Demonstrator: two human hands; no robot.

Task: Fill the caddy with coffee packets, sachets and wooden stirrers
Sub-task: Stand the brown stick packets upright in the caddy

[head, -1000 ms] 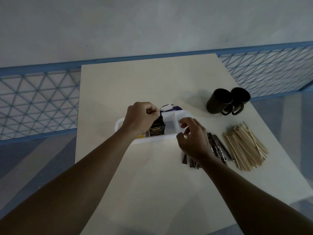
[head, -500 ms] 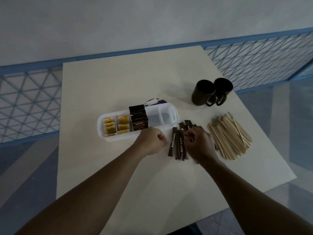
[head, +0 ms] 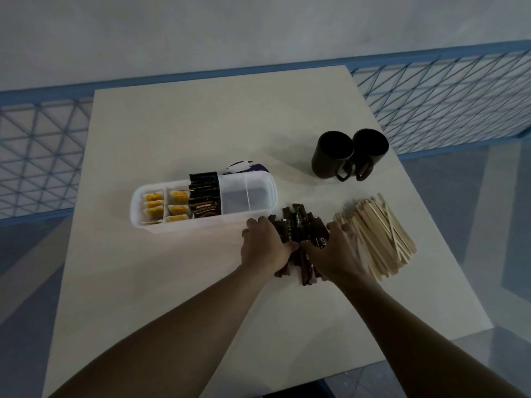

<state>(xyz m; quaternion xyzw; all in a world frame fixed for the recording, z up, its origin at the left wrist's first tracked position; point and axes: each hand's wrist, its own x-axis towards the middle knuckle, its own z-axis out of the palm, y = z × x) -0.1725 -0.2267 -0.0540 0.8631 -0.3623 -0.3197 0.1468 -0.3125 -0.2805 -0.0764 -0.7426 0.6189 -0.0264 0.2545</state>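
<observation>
- Head view: herding stick sachets (head: 296,223) between left hand (head: 264,246) and right hand (head: 334,249) — fingers near straight, pressing.
- Square the bundle, then grip and lift toward caddy (head: 201,227).

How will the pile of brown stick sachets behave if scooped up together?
Probably light and fairly limp: the brown stick sachets are thin and narrow. They lie fanned at different angles, so some would likely slip out. The left hand and right hand flank the pile; squeezing from both sides should help.

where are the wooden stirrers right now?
Head view, right side: the wooden stirrers lie piled on the table, just right of the right hand, nearer the camera than the black mugs.
</observation>
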